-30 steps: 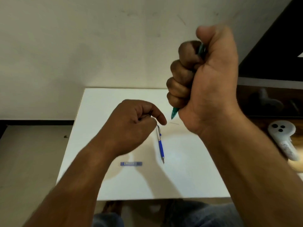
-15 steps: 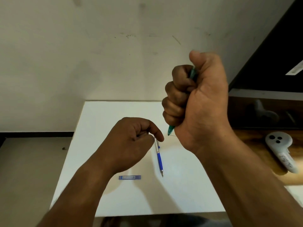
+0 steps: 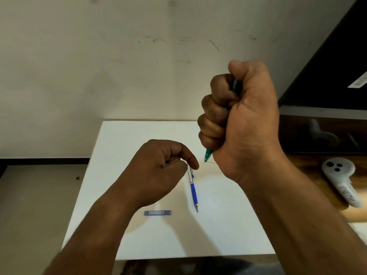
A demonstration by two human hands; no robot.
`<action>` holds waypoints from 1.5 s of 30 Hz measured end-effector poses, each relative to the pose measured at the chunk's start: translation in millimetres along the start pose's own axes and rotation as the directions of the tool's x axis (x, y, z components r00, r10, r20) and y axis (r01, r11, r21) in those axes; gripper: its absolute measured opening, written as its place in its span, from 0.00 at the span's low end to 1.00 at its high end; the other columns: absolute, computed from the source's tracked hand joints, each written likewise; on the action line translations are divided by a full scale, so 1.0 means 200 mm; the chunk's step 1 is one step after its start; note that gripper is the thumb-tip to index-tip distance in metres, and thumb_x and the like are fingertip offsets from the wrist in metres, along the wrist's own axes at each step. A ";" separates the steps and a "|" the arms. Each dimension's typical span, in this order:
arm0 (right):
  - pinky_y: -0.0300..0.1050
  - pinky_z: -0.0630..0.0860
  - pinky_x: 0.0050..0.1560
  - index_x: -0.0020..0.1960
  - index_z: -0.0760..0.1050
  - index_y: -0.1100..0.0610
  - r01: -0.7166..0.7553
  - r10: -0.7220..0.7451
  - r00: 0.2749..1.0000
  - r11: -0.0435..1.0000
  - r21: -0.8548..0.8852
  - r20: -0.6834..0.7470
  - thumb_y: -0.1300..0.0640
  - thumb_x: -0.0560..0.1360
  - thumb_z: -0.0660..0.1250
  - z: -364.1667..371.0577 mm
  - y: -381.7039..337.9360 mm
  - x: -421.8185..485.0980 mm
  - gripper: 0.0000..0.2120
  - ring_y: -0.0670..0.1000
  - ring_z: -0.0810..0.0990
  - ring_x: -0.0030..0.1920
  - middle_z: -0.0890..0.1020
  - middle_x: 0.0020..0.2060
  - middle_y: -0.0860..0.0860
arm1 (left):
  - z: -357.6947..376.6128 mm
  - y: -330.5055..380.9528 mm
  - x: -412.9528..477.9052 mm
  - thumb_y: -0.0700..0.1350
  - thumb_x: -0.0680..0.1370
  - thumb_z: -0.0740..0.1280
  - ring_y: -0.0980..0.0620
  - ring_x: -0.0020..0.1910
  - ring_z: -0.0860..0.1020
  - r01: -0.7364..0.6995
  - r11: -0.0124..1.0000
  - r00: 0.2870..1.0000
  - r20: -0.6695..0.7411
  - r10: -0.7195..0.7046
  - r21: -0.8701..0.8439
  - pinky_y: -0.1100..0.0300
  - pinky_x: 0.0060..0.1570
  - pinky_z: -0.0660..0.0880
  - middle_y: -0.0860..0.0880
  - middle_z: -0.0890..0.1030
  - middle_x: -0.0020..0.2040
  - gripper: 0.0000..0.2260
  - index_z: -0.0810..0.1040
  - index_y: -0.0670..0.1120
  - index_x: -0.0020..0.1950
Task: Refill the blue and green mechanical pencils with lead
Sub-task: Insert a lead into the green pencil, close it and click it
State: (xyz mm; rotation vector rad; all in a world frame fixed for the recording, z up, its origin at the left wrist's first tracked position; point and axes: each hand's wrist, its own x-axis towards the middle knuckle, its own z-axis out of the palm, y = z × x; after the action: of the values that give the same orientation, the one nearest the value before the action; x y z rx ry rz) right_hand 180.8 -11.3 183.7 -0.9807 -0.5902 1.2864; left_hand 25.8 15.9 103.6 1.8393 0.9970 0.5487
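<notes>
1. The right hand (image 3: 238, 124), raised above the bench (image 3: 119, 145), has its fist wrapped round the green pencil (image 3: 208, 155), tip down.
2. The left hand (image 3: 158, 167) is curled, thumb to forefinger; I cannot tell whether it pinches anything.
3. The blue pencil (image 3: 193, 192) lies mid-bench, its top end by the left forefinger.
4. The lead case (image 3: 157, 212) lies nearer the front edge, left of that pencil's tip.

Bare left hand (image 3: 158, 167) and right hand (image 3: 242, 124), forearms (image 3: 297, 225) uncovered too; grey-blue trousers (image 3: 254, 267) (a blurred strip) below
</notes>
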 end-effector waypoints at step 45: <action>0.36 0.57 0.26 0.30 0.58 0.49 0.026 -0.024 0.998 0.999 0.034 -0.061 0.44 0.87 0.54 -0.02 0.00 0.00 0.27 0.46 0.53 0.22 0.58 0.23 0.45 | 0.02 0.02 -0.01 0.59 0.73 0.75 0.53 0.28 0.65 -0.062 0.977 0.997 0.037 0.071 -0.204 0.61 0.33 0.70 0.49 0.66 0.27 0.07 0.89 0.60 0.47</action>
State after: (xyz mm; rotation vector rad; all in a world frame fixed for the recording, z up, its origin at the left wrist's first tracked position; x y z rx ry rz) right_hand 184.1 -12.3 181.9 -0.9777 -0.5302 1.2362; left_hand 28.9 12.0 105.4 1.7000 0.8207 0.6242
